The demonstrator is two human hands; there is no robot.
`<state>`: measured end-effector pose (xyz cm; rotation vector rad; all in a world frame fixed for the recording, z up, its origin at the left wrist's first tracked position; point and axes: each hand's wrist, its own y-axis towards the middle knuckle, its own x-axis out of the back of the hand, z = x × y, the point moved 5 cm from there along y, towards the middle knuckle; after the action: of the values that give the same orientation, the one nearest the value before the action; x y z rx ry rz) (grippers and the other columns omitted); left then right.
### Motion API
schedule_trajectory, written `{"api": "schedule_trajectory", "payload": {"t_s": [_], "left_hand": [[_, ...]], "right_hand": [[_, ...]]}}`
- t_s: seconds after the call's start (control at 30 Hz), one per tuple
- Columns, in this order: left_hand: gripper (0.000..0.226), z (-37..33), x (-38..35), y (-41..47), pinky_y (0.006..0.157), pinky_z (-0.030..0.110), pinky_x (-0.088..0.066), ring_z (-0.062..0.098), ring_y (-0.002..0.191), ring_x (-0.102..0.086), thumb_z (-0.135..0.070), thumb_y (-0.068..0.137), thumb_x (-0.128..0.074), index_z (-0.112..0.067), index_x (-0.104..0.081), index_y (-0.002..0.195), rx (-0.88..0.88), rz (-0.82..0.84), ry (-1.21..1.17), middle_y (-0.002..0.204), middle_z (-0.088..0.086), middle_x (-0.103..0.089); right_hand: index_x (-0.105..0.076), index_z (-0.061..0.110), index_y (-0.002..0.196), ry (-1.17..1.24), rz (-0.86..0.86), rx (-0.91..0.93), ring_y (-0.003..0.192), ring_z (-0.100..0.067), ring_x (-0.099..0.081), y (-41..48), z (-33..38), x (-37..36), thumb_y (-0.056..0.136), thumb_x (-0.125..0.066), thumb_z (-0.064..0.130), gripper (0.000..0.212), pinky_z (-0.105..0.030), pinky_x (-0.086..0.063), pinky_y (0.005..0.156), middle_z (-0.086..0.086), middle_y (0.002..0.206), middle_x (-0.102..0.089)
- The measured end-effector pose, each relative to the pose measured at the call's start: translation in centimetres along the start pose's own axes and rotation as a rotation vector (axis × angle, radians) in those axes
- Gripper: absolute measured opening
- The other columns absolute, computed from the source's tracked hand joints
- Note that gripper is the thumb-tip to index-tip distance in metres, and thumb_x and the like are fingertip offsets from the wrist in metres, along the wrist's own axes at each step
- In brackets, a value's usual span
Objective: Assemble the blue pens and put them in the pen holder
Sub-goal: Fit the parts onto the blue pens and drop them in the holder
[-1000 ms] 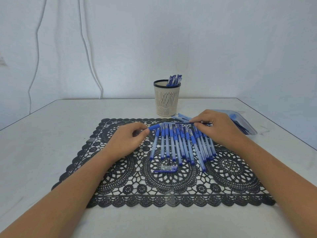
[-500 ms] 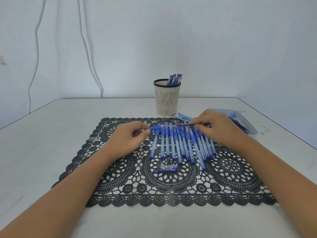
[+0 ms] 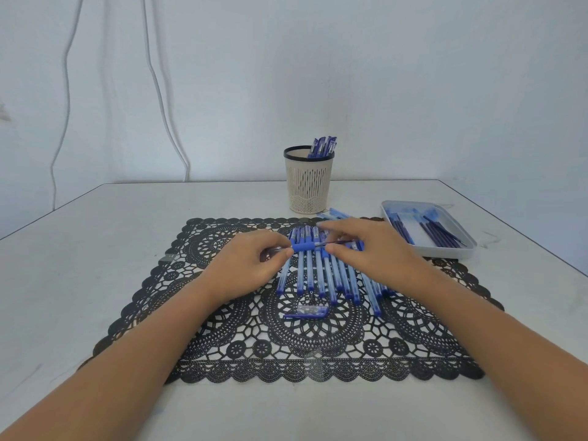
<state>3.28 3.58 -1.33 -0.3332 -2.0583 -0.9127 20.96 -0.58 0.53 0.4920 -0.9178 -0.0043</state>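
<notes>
Pen barrel (image 3: pixel 304 246) is pinched by left hand (image 3: pixel 246 268), axis parallel to near edge of bench (image 3: pixel 95 249); refill (image 3: pixel 337 242) is pinched by right hand (image 3: pixel 372 253), aligned at its right end.

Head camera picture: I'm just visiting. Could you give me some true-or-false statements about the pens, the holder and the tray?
1. The beige perforated pen holder already contains blue capped pens. True.
2. That holder stands on the black lace placemat. False: it stands on the white table, beyond the mat.
3. The left hand pinches a blue-gripped pen barrel; the right hand pinches a thin dark refill. True.
4. The grey plastic tray lies left of the mat. False: it lies at the right.
</notes>
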Motion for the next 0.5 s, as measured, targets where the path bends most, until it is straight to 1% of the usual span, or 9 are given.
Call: {"api": "schedule_trajectory", "payload": {"t_s": [0.07, 0.1, 0.17, 0.2, 0.27, 0.33, 0.43, 0.5], "left_hand": [[0.013, 0.0, 0.1, 0.0, 0.063, 0.010, -0.039, 0.003, 0.072, -0.056, -0.026, 0.090, -0.058, -0.020, -0.067, 0.096, 0.018, -0.016, -0.018, 0.078, -0.020, -0.060], [0.013, 0.1, 0.2, 0.0, 0.064, 0.014, -0.042, 0.007, 0.073, -0.056, -0.026, 0.090, -0.057, -0.020, -0.067, 0.096, 0.031, -0.020, -0.028, 0.078, -0.017, -0.061], [0.014, 0.4, 0.3, 0.0, 0.065, 0.026, -0.045, 0.013, 0.072, -0.057, -0.028, 0.090, -0.057, -0.022, -0.066, 0.097, 0.054, -0.024, -0.058, 0.079, -0.010, -0.064], [0.013, 0.4, 0.3, -0.1, 0.064, 0.029, -0.045, 0.015, 0.071, -0.057, -0.029, 0.090, -0.056, -0.023, -0.066, 0.097, 0.058, -0.029, -0.075, 0.078, -0.009, -0.064], [0.012, 0.3, 0.4, -0.1, 0.064, 0.030, -0.044, 0.016, 0.070, -0.056, -0.028, 0.090, -0.056, -0.023, -0.065, 0.096, 0.058, -0.034, -0.093, 0.077, -0.009, -0.063], [0.013, 0.1, 0.3, 0.0, 0.065, 0.028, -0.044, 0.015, 0.072, -0.057, -0.028, 0.090, -0.057, -0.022, -0.066, 0.096, 0.051, -0.035, -0.080, 0.078, -0.008, -0.064], [0.013, -0.2, 0.1, 0.1, 0.063, 0.015, -0.042, 0.006, 0.073, -0.057, -0.027, 0.090, -0.057, -0.022, -0.066, 0.097, 0.034, -0.025, -0.068, 0.079, -0.018, -0.061], [0.013, -0.3, 0.0, 0.1, 0.063, 0.012, -0.040, 0.004, 0.073, -0.056, -0.027, 0.089, -0.057, -0.022, -0.067, 0.097, 0.024, -0.016, -0.058, 0.079, -0.022, -0.060]], "right_hand": [[-0.052, 0.036, 0.123, 0.090, 0.019, -0.096, 0.091, 0.005, -0.053, -0.1, -0.7, 0.3, 0.091, -0.055, 0.027, 0.033, -0.009, -0.036, 0.078, 0.023, 0.096, -0.058], [-0.053, 0.034, 0.117, 0.128, 0.007, -0.131, 0.089, 0.002, -0.054, -0.1, -1.0, 0.6, 0.092, -0.054, 0.026, 0.027, -0.009, -0.037, 0.073, 0.019, 0.097, -0.058], [-0.056, 0.026, 0.101, 0.165, -0.043, -0.156, 0.081, -0.002, -0.055, -0.1, -1.4, 1.2, 0.091, -0.054, 0.022, 0.011, -0.007, -0.041, 0.064, 0.010, 0.092, -0.060], [-0.058, 0.024, 0.094, 0.161, -0.057, -0.155, 0.076, -0.002, -0.055, -0.1, -1.5, 1.3, 0.090, -0.056, 0.020, 0.006, -0.005, -0.041, 0.062, 0.008, 0.088, -0.060], [-0.060, 0.022, 0.087, 0.154, -0.059, -0.147, 0.069, 0.003, -0.053, -0.1, -1.4, 1.3, 0.089, -0.058, 0.019, 0.004, -0.001, -0.039, 0.061, 0.009, 0.081, -0.061], [-0.062, 0.023, 0.085, 0.161, -0.058, -0.130, 0.070, 0.002, -0.054, 0.0, -1.1, 1.1, 0.088, -0.059, 0.020, 0.005, -0.002, -0.040, 0.062, 0.010, 0.079, -0.062], [-0.064, 0.024, 0.084, 0.153, -0.057, -0.104, 0.073, -0.003, -0.056, -0.1, -0.6, 0.4, 0.086, -0.062, 0.020, 0.005, -0.006, -0.041, 0.066, 0.008, 0.080, -0.064], [-0.065, 0.024, 0.085, 0.157, -0.048, -0.090, 0.070, 0.000, -0.054, -0.1, -0.4, -0.1, 0.086, -0.062, 0.021, 0.005, -0.004, -0.041, 0.065, 0.010, 0.078, -0.062]]}}
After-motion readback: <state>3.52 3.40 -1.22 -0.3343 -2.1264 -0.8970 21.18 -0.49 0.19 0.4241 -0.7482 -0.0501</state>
